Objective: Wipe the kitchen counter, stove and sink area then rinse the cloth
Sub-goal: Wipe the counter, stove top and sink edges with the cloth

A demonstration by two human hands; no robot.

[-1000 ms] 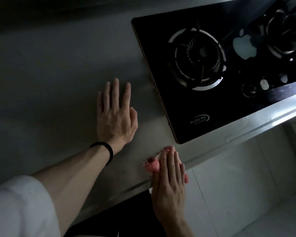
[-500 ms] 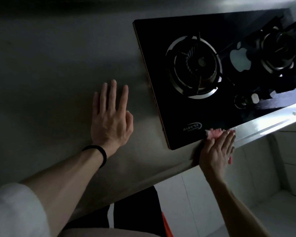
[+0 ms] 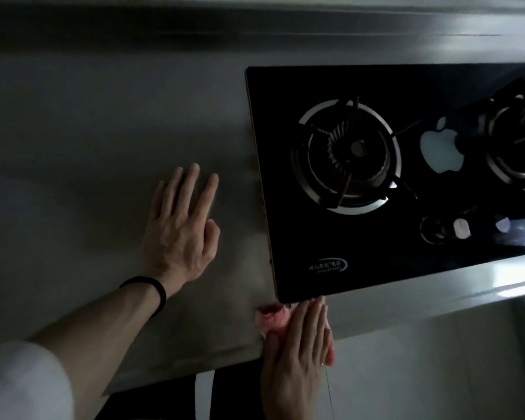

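Pink crumpled cloth [image 3: 272, 318], lower centre, lies under the right hand's [image 3: 297, 353] flat fingers on the grey steel counter's [image 3: 88, 147] front edge. The left hand [image 3: 181, 228] rests flat and empty. Black glass stove [image 3: 376, 253], sink and rinsing likely remain.

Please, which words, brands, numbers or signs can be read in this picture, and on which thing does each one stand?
Oval label, front left corner of the stove: Chinese characters with a smaller line below, too blurred to read.
White apple shape, on the stove between the two burners: a picture only, no words.
Knob: no marking can be read.
No other text shows.
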